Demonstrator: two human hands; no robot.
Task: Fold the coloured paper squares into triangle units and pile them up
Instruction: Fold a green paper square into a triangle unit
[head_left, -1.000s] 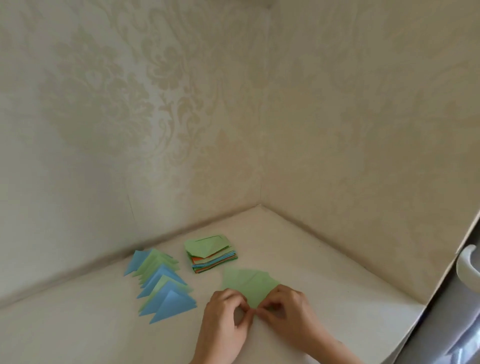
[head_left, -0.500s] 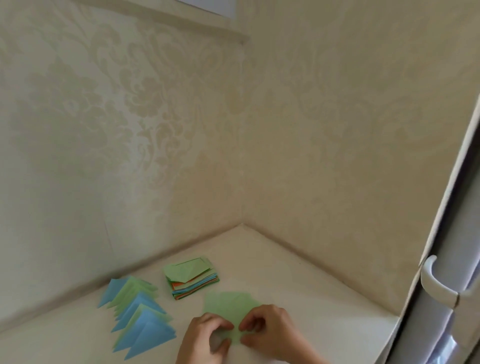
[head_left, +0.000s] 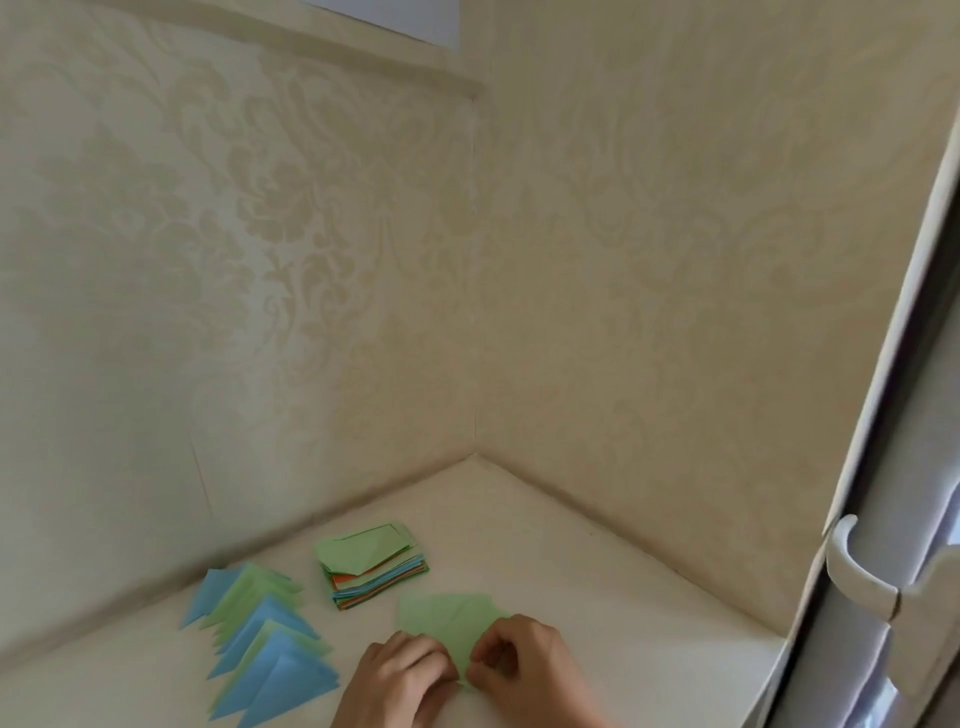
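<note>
Both hands work the near corner of a green sheet (head_left: 449, 621) lying flat on the sill (head_left: 597, 597). Left hand (head_left: 402, 675) and right hand (head_left: 519, 660) each have fingers curled, pinching the paper's near edge — fingertips almost meeting.

Left of the pinch: fanned row of finished triangle units (head_left: 265, 644) (blue and green). Beyond it: stack of unfolded squares (head_left: 376, 569).

To fold well — align edges before creasing, then press outward from the pinch.

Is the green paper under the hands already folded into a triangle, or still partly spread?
Partly spread: the green paper lies flat with a broad far edge, while both hands pinch its near tip.
</note>
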